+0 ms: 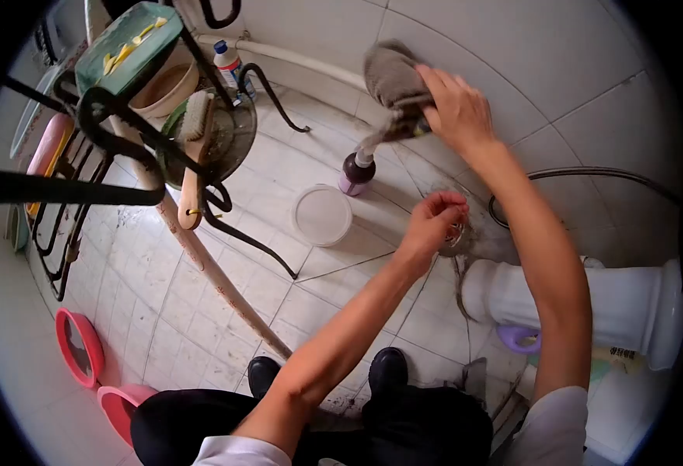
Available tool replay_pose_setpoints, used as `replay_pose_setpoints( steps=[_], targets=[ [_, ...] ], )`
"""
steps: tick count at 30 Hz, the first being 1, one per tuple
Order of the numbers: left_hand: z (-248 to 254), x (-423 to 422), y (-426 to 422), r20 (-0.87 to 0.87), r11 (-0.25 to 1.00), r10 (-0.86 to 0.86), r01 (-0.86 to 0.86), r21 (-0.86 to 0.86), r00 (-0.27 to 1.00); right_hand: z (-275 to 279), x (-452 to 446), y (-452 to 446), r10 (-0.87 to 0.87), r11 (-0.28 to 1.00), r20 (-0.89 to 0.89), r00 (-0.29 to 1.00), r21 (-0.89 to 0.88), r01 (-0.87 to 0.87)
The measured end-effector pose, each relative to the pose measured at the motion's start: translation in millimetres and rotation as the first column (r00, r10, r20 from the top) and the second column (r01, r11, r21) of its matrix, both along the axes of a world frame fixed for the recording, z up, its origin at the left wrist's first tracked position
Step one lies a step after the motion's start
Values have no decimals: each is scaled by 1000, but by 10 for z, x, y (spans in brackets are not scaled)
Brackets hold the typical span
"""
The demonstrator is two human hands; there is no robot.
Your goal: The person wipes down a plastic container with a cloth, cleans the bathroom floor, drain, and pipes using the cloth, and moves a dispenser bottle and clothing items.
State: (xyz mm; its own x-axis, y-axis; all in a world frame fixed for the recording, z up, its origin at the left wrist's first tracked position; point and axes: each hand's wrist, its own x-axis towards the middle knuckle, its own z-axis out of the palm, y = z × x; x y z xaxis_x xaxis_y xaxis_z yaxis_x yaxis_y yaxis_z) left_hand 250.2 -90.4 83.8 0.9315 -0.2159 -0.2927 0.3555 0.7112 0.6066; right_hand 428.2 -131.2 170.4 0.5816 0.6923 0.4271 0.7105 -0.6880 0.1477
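A grey-brown cloth (396, 78) is in my right hand (459, 113), raised at the tiled wall. My fingers press over its edge, and a dark bit with some yellow shows just below them. Lower down, my left hand (435, 221) is closed, thumb and fingers curled together. Whatever it may hold is hidden. Right beside it is a round, shiny fitting (454, 237) at floor level, partly covered by my fingers. A dark bottle (358, 172) with a pale pump top and a round white-lidded tub (322, 215) stand on the floor to the left.
A black metal rack (124, 116) fills the upper left, with a green dish (128, 46) and a wooden brush (194, 159). A white pedestal (574, 299) and a dark hose (582, 171) are at right. Pink basins (80, 347) sit lower left.
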Motion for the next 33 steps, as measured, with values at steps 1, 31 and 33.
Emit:
replay_pose_setpoints(
  steps=[1,31,33],
  targets=[
    [-27,52,10,40,1000,24,-24,-2,999,-185,9,-184,-76,994,-32,997,-74,74],
    [-673,629,1081,365,-246,-238,-420,874,900,-570,1039,1405,99,967,-339,936,-188,-170],
    [-765,620,1043,351,-262,-227,-404,876,908,-454,954,1155,-4,961,-451,892,-249,-121]
  ],
)
